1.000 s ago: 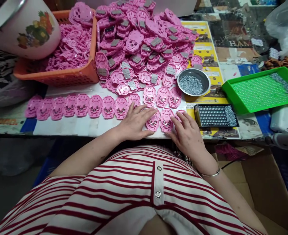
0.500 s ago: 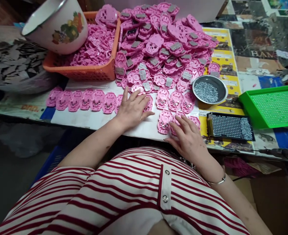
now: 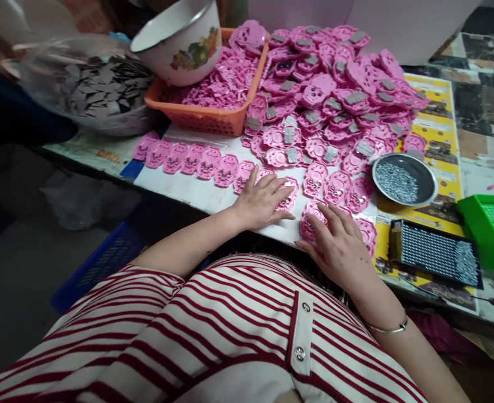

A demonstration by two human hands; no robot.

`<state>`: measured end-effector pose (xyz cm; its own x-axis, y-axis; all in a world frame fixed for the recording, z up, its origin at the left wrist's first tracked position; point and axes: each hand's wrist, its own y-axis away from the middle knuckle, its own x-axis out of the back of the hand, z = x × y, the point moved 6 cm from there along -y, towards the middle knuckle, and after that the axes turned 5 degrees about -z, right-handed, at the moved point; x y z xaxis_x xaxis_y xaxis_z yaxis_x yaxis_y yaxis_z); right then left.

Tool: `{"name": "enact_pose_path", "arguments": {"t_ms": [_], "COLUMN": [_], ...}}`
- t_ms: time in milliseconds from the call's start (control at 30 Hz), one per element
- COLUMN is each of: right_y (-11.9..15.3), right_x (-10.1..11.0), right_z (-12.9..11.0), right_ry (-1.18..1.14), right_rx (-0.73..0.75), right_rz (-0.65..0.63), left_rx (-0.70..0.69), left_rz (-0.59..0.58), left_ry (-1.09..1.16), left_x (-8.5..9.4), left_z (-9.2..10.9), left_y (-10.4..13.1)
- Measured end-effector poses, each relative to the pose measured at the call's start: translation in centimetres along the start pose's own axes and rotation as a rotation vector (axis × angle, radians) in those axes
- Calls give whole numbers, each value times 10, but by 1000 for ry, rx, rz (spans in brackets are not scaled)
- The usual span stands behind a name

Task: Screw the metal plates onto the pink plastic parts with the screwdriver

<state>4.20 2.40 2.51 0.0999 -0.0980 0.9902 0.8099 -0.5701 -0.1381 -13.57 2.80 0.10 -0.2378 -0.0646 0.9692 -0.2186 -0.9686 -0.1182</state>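
My left hand (image 3: 259, 201) lies over the right part of a row of pink plastic casings (image 3: 226, 170), fingers spread and palm down. A casing (image 3: 288, 193) shows beyond its fingertips. My right hand (image 3: 343, 246), fingers apart, reaches over the lower row of a small block of casings. Its fingertips are at the leftmost casing (image 3: 310, 217) there; whether they press on it I cannot tell. The middle casing of that row is mostly hidden. Above it stands another row of casings (image 3: 314, 180) with small metal parts in them.
A heap of pink casings (image 3: 319, 89) with grey plates rises behind. An orange basket (image 3: 205, 116) of pink pieces carries an enamel pot (image 3: 180, 50). On the right are a bowl of small screws (image 3: 398, 182), a black screw tray (image 3: 427, 252) and a green tray (image 3: 478, 224).
The view has turned left, so the table appears shifted right. My right hand has moved left along its row, to the leftmost casing. My left hand stays over its row.
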Motion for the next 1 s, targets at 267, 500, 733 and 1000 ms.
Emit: {"name": "enact_pose_path", "arguments": {"t_ms": [267, 500, 733, 1000], "right_y": [-26, -42, -85, -138], "right_x": [7, 7, 7, 16], "right_z": [-28, -44, -57, -65], "right_ry": [30, 44, -4, 1], "right_rx": [139, 200, 245, 487], "right_rz": [44, -7, -59, -27], "left_rx": [373, 789, 743, 746], "left_rz": [155, 289, 408, 684], "left_ry": [1, 32, 69, -81], "left_x": [22, 30, 27, 119], "left_z": [-90, -183, -202, -265], "left_y": [42, 128, 145, 112]}}
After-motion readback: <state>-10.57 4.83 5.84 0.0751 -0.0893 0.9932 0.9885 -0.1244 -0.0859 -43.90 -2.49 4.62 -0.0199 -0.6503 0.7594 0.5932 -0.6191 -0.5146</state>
